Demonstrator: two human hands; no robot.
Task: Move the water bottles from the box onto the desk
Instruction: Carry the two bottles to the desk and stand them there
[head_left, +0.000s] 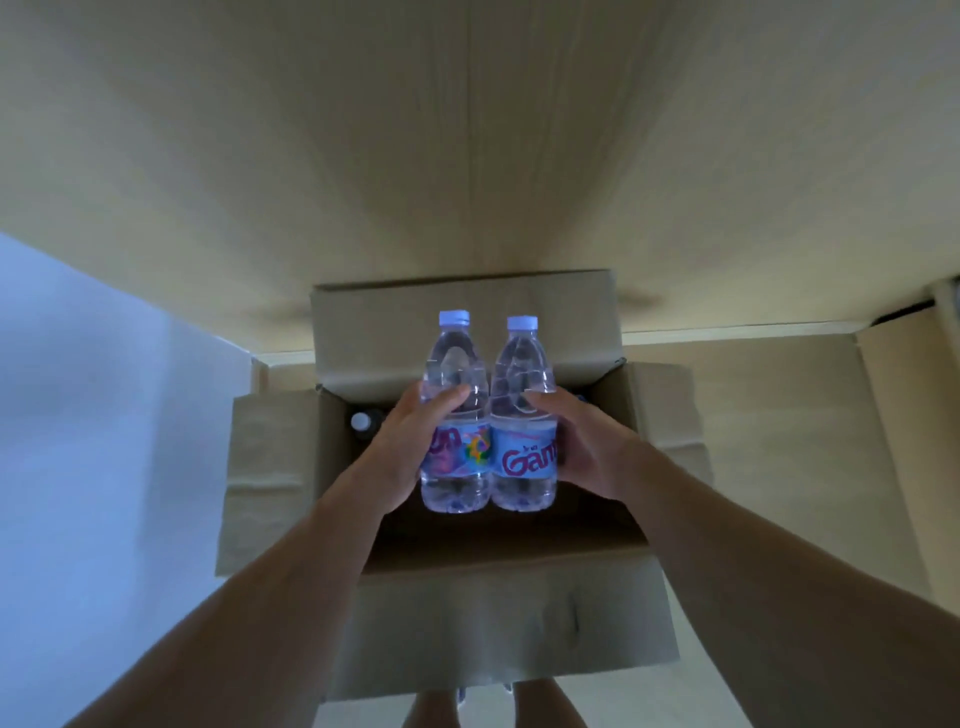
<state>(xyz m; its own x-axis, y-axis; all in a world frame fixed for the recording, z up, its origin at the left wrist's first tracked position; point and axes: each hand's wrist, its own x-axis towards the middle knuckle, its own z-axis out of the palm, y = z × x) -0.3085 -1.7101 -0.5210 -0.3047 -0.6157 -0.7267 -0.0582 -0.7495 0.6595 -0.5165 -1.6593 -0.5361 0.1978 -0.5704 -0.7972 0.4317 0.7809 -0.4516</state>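
Above the open box (447, 525), each hand's fingers (452, 396) wrap one bottle (456, 415).

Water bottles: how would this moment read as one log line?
left hand grips left bottle | right hand grips right bottle | both above open box | desk beyond

2 upright clear bottles (457, 410) above box (519, 613)

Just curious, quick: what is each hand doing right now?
Left hand: grips the left bottle.
Right hand: grips the right bottle.
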